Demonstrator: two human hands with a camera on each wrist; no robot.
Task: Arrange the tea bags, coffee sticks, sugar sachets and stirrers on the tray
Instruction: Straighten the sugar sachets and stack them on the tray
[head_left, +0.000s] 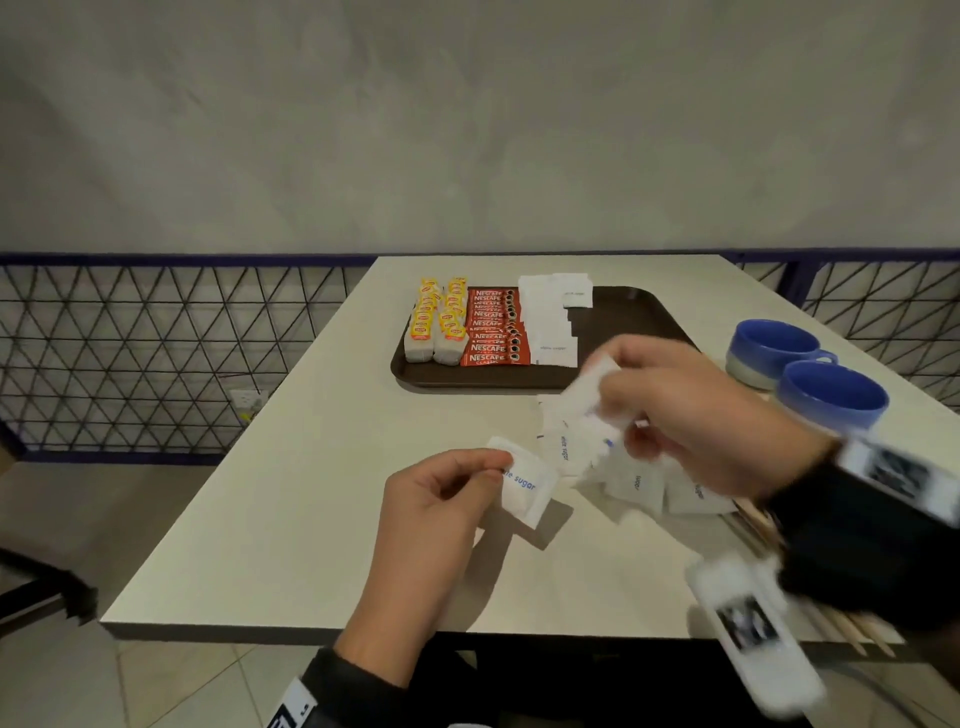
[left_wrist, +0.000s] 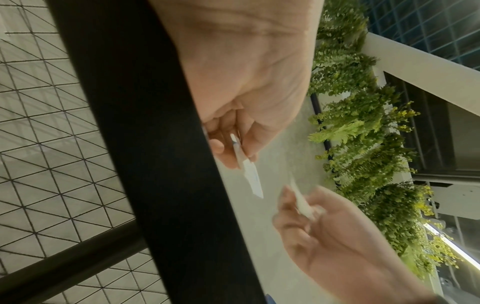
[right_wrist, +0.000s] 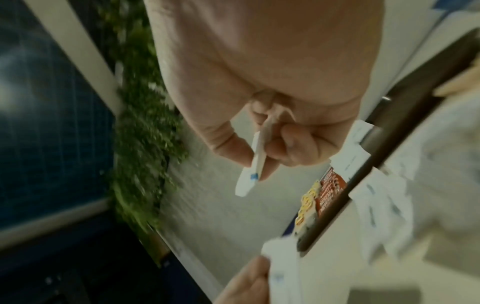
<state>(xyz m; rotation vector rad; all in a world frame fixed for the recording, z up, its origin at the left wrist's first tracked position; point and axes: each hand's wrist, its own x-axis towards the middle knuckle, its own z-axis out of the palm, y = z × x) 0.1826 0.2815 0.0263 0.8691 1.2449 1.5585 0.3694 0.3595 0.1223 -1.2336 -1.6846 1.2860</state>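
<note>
Head view: my left hand pinches one sugar sachet; my right hand pinches another; I should lay them square beside the tray's white row.

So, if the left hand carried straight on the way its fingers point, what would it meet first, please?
Probably the loose pile of sugar sachets on the table; the left hand, pinching one sachet, points right towards it, though depth is unclear.

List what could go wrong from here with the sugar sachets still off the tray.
1. The right hand pinches a white paper sugar sachet above the loose pile of white sachets; a hasty sweep could scatter them.
2. The thin wooden stirrers lie under the right forearm near the pale table's edge; the sleeve might push them off.
3. The two blue ceramic cups stand close beside that arm and could be knocked.
</note>
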